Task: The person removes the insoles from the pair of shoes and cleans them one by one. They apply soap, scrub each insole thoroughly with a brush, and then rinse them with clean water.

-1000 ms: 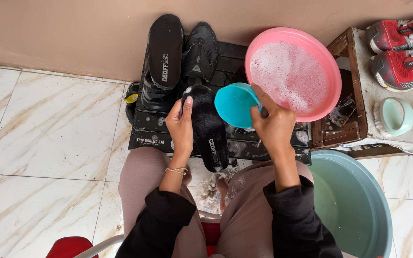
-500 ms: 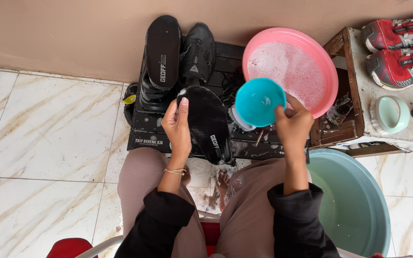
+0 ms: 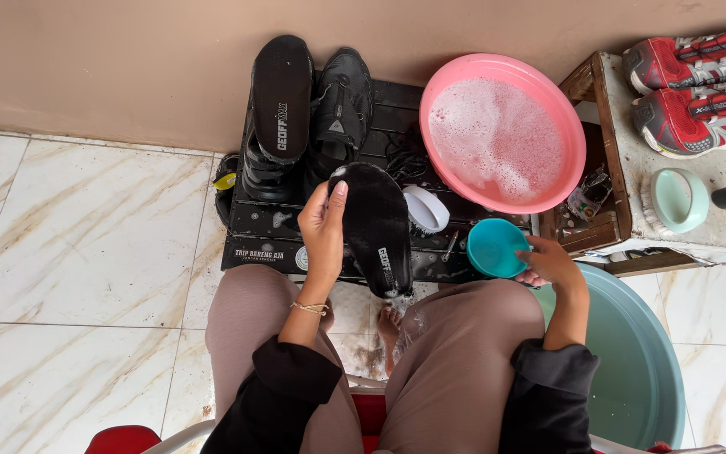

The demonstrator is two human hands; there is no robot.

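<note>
My left hand grips a wet black shoe insole by its edge and holds it up above my knees. Water runs off the insole's lower tip toward my bare foot. My right hand holds a small teal dipper bowl by its rim, low at the right, just above the big grey-green basin. A pink basin of soapy foam sits beyond the dipper.
A black shoe and another black insole lean on a black mat by the wall. A white brush lies behind the held insole. Red sneakers and a pale green brush rest on a wooden crate.
My right hand has carried the teal dipper down and right, from above the insole to over the grey-green basin. The insole has turned more upright in my left hand.
</note>
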